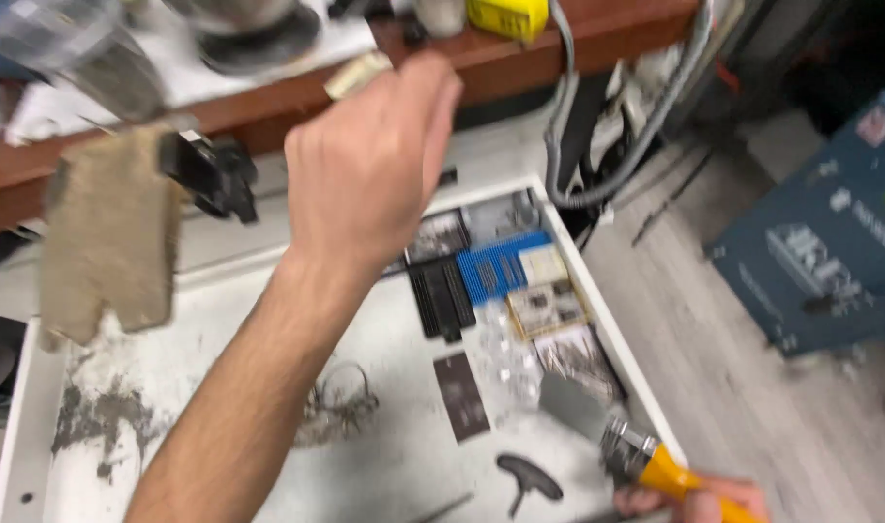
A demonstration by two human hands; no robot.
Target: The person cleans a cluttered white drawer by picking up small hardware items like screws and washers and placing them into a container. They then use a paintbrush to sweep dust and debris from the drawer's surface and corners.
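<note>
Left forearm: nearest the lens, ran up from the bottom edge to the left hand [370, 160], which was raised over the back rim of the white tray [597, 310].
Left hand state: fingers curled into a loose fist, pinching a small pale blurred object [357, 74] at the fingertips; what it was could not be told.
Right hand [689, 499]: low at the bottom right corner, closed around the orange handle of a scraper [607, 431].
Scraper axis: long axis ran diagonally, handle low right, grey blade up-left, blade over the tray's right side near the clear parts bags [559, 339].
Key relation: tray contents lay between the two hands; right hand was the nearer to them, left hand was up and away toward the wooden shelf [597, 34].
Tray contents: blue comb-like strip [501, 266], black comb-like strip [441, 295], dark flat card [462, 395], black T-handle key [525, 479], wire loop [341, 397], grey dust smears at left.
Left of hand: tan rag [108, 232] over the tray's left rim, black clamp-like part [210, 174] just beside it.
Floor: pale planks at right, blue box [820, 252] well apart from both hands.
</note>
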